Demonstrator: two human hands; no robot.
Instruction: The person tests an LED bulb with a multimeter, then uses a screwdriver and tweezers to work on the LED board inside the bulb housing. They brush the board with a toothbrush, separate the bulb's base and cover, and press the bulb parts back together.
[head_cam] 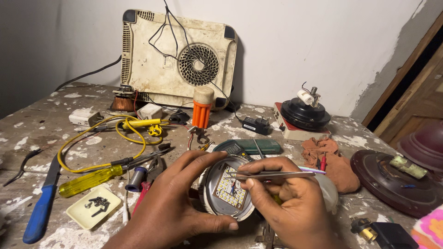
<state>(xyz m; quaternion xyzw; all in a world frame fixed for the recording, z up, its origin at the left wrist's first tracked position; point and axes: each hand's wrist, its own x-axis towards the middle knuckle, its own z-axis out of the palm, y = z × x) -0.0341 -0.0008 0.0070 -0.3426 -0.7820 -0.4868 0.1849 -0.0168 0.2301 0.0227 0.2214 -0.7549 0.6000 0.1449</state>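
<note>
Right hand (pixel 290 198): thumb and forefinger are pressed together on a pair of metal tweezers (pixel 272 174), which lie nearly level and point left. The tips sit over the LED board (pixel 229 186) at its upper right edge; whether they touch it cannot be told.

Left hand (pixel 180 198): fingers are wrapped around the round lamp housing (pixel 217 203), thumb along the lower rim, fingers curled over the top rim. The housing is held tilted toward the camera at the near centre of the worktable (pixel 27 133). The LED board sits inside it, a pale plate with rows of small yellow chips and a short red and blue lead near its middle.

Surroundings, near to far:
- A frosted dome cover (pixel 328 191) lies just behind the right hand.
- An orange-brown cloth (pixel 337 161) lies to the right, a red-tipped tool resting on it.
- A green multimeter (pixel 251 146) lies just beyond the housing.
- A yellow-handled screwdriver (pixel 90 180) and pliers (pixel 147 177) lie left of the left hand.
- A small pale tray (pixel 80 216) holds dark screws.
- A blue-handled tool (pixel 40 210) lies at the left table edge.
- An induction cooktop (pixel 177 57) stands on edge against the wall, underside and fan grille outward.
- An orange ribbed lamp body (pixel 201 110) stands upright before it.
- A dark round plate (pixel 392 182) lies at the far right.
</note>
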